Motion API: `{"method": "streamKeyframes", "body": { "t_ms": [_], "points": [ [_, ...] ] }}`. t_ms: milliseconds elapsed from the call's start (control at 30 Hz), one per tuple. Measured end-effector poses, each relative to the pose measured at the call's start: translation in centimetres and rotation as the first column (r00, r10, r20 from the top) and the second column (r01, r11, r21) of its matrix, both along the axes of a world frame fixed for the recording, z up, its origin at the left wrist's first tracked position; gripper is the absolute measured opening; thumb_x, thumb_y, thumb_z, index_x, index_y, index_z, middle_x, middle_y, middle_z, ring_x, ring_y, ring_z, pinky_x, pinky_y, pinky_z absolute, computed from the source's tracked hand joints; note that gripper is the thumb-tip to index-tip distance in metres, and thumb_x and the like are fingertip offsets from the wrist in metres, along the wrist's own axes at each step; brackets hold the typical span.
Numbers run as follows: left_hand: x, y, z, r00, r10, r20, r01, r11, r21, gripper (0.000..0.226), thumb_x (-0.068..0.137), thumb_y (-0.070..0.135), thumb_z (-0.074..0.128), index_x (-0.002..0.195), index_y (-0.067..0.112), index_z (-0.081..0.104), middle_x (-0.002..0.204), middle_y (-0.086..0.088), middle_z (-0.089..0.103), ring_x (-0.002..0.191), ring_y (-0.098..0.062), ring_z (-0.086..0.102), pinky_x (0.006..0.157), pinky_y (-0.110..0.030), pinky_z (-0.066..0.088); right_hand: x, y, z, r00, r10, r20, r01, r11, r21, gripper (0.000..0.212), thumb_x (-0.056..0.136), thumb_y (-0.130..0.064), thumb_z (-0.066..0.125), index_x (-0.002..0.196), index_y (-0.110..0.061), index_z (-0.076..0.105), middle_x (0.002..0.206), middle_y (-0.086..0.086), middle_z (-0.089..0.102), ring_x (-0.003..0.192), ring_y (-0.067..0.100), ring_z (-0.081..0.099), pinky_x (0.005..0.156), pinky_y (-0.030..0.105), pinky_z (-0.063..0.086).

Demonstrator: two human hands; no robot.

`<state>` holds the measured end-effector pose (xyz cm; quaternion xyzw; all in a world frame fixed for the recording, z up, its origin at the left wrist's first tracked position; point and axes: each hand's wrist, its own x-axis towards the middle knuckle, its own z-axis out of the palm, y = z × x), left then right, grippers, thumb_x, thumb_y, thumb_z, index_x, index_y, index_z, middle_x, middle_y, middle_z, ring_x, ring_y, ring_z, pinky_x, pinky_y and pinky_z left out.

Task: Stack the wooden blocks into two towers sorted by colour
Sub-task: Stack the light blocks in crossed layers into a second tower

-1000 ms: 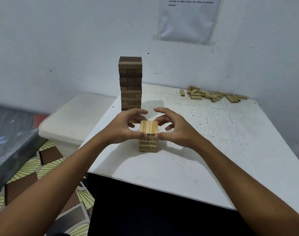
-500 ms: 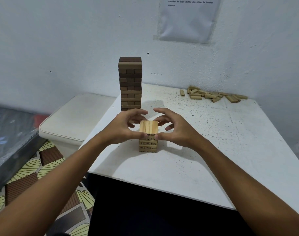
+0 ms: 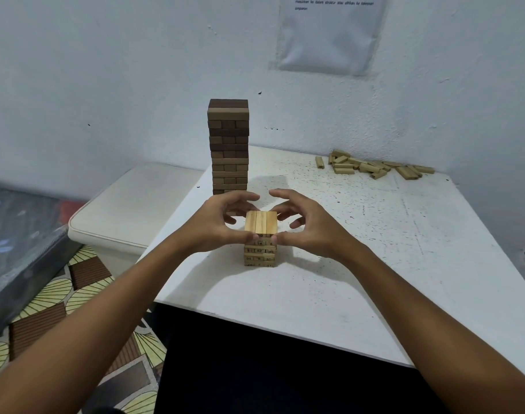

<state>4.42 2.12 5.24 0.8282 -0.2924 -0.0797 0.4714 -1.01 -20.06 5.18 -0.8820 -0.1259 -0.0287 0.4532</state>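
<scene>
Light tower [image 3: 260, 239], centre frame, low: unmoved over the last second, top layer being squared. Left hand [image 3: 218, 224] and right hand [image 3: 310, 227] stayed pinching its sides. Dark tower [image 3: 229, 144] behind, tall. Loose light blocks [image 3: 374, 168], upper right, remained unstacked.

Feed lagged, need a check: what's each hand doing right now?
Left hand: pinching the light tower at its top layer.
Right hand: pinching the same layer from the other side.

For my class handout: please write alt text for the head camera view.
Both hands, left and right, pinch the top of a short light-wood tower on a white table. A taller dark tower stands behind; loose light blocks lie far right.
</scene>
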Motion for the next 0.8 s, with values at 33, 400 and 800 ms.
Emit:
{"method": "streamKeyframes", "body": {
  "t_ms": [33, 400, 800],
  "points": [
    [0.00, 0.00, -0.01, 1.000, 0.000, -0.001, 0.000, 1.000, -0.001, 0.078, 0.059, 0.035, 0.082, 0.131, 0.027, 0.054, 0.114, 0.012, 0.066, 0.109, -0.006, 0.062, 0.082, -0.013, 0.050, -0.01, 0.00, -0.01, 1.000, 0.000, -0.002, 0.000, 1.000, 0.005, 0.079, 0.075, -0.017, 0.083, 0.141, -0.032, 0.044, 0.117, -0.014, 0.064, 0.110, 0.006, 0.058, 0.087, 0.025, 0.048],
    [-0.02, 0.20, -0.09, 1.000, -0.008, -0.007, 0.008, 1.000, 0.000, 0.080, 0.056, 0.043, 0.083, 0.129, 0.031, 0.052, 0.115, 0.010, 0.066, 0.109, -0.006, 0.062, 0.082, -0.013, 0.051, -0.04, 0.11, -0.02, 1.000, 0.007, -0.005, -0.007, 1.000, -0.006, 0.080, 0.075, -0.018, 0.083, 0.142, -0.031, 0.043, 0.119, -0.011, 0.063, 0.111, 0.008, 0.058, 0.088, 0.028, 0.049],
    [0.12, 0.32, -0.50, 1.000, 0.004, 0.003, -0.004, 1.000, 0.001, 0.074, 0.061, 0.034, 0.081, 0.130, 0.029, 0.054, 0.113, 0.008, 0.066, 0.105, 0.000, 0.061, 0.083, -0.015, 0.051, -0.11, 0.18, 0.01, 1.000, 0.016, -0.007, -0.016, 1.000, -0.015, 0.080, 0.076, -0.017, 0.083, 0.143, -0.029, 0.042, 0.119, -0.011, 0.062, 0.111, 0.009, 0.058, 0.087, 0.026, 0.049]
  ]
}}
